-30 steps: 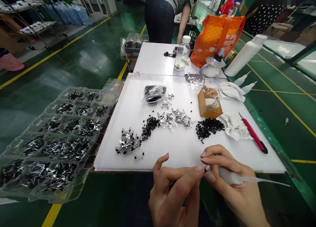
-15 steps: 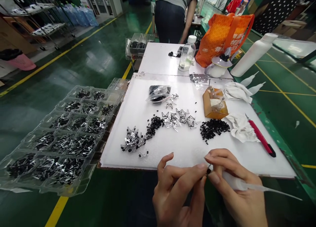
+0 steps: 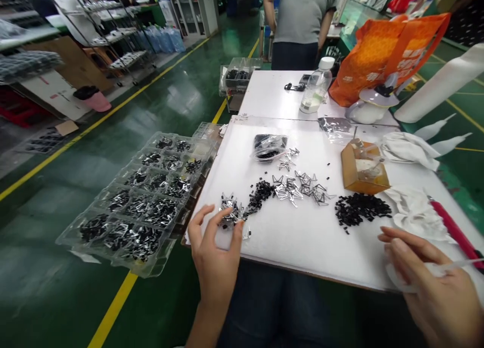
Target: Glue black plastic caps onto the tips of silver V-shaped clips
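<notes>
My left hand point(image 3: 215, 254) reaches over the left pile of small metal clips with black ends point(image 3: 230, 207), its fingers apart and fingertips at the pile. Nothing shows clearly between them. Over the right front of the board, my right hand point(image 3: 434, 282) curls around a white plastic dropper point(image 3: 403, 277), its thin tip pointing right. Its thumb and forefinger lie close together; any small part there is hidden. Loose black pieces point(image 3: 260, 194) lie beside the left pile. Bare metal clips point(image 3: 289, 189) spread mid-board, and a larger heap of black pieces point(image 3: 361, 210) lies nearer my right hand.
A compartment tray of clips point(image 3: 151, 265) stands left of the white board point(image 3: 287, 252). Beyond lie a bag of black parts point(image 3: 269, 146), a small yellow-brown box point(image 3: 363, 179), crumpled tissue point(image 3: 410, 209), a red-handled knife point(image 3: 451, 222) and a bottle point(image 3: 316, 88). A person point(image 3: 302, 20) stands behind.
My hands have parted. The left moved from the small black-ended part to the left pile and spread its fingers; the right moved rightward with the dropper. The view has turned left.
</notes>
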Demonstrator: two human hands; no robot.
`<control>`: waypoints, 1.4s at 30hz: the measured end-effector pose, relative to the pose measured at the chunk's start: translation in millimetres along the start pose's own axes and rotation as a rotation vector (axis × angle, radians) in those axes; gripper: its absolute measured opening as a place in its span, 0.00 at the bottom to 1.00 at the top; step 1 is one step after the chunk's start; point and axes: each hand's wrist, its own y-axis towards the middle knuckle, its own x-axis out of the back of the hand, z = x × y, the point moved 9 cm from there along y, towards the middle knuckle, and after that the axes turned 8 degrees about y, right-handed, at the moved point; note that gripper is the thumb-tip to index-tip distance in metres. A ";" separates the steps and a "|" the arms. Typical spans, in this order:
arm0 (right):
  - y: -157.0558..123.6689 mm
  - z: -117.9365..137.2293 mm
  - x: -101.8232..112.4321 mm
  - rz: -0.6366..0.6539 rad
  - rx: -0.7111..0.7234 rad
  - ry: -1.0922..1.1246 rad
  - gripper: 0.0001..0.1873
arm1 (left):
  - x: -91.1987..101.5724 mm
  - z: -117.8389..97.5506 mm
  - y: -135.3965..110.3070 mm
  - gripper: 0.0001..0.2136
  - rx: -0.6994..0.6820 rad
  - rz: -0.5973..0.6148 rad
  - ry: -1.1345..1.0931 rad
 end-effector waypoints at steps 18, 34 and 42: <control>-4.6 -46.0 18.4 -0.098 -0.348 0.134 0.28 | -11.1 17.7 10.8 0.27 -0.353 0.185 0.213; -10.3 -48.8 14.7 -0.139 -0.472 0.302 0.33 | -109.0 -106.5 67.7 0.13 -0.760 0.578 0.198; -5.3 -57.8 19.9 -0.109 -0.490 0.292 0.32 | -115.5 -107.7 71.3 0.04 -0.703 0.641 0.168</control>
